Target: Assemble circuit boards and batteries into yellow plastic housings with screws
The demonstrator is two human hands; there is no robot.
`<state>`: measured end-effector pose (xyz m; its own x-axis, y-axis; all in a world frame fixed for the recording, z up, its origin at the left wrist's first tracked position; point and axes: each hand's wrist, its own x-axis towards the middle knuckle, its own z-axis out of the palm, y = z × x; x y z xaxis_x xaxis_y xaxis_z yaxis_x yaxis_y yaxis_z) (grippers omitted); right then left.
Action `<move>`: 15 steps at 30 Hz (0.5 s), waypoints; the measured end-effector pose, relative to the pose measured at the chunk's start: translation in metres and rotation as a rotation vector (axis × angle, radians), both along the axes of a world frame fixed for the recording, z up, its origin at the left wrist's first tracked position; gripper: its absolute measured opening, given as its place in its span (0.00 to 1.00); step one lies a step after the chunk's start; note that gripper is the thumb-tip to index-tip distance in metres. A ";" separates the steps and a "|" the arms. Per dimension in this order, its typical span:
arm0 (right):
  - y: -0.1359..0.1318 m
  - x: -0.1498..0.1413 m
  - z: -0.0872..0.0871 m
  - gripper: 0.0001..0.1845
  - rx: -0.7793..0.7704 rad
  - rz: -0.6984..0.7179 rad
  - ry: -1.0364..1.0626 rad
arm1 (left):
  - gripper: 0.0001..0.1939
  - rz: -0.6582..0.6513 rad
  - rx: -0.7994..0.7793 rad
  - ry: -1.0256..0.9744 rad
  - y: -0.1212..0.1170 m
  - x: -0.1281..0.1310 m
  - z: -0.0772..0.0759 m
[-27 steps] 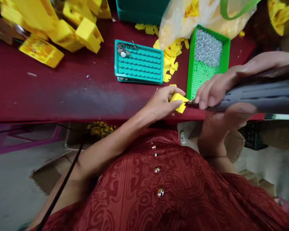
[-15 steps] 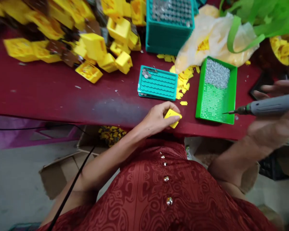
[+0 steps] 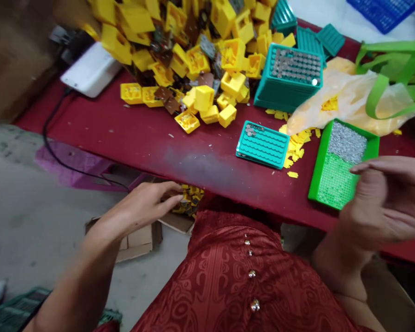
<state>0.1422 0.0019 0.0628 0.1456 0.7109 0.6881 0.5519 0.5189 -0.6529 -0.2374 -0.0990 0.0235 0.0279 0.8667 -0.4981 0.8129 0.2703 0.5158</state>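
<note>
My left hand reaches below the table's front edge, over a cardboard box holding many small yellow-and-dark pieces. Its thumb and fingers are apart, and nothing shows between them. My right hand is at the right, in front of the green tray. Its fingers are curled with the thumb close to the forefinger; whatever they may hold cannot be made out. Small silvery parts fill the far end of that tray. Left of it lies a teal slotted tray with a few round metal pieces in one corner.
Yellow housings are heaped along the back of the red table. A stack of teal trays stands by a plastic bag. Flat yellow pieces lie scattered nearby. A white device with a black cable sits at the left.
My left hand has moved left and down off the table edge; the yellow housing it held is out of sight. The screwdriver in my right hand no longer shows. The view has swung left.
</note>
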 end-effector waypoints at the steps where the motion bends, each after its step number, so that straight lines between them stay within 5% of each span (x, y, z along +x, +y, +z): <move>1: 0.009 -0.014 -0.002 0.04 0.053 0.043 -0.033 | 0.23 0.043 0.042 -0.014 0.004 0.001 0.002; 7: 0.078 -0.107 -0.033 0.10 -0.081 0.404 -0.461 | 0.13 0.417 0.597 -0.060 0.076 0.015 -0.003; 10: 0.097 -0.151 -0.045 0.14 -0.304 0.293 -0.755 | 0.11 0.386 0.793 0.003 0.117 0.022 -0.019; 15: 0.096 -0.194 -0.050 0.34 -0.600 0.106 -0.883 | 0.42 0.359 0.982 0.187 0.160 0.024 -0.043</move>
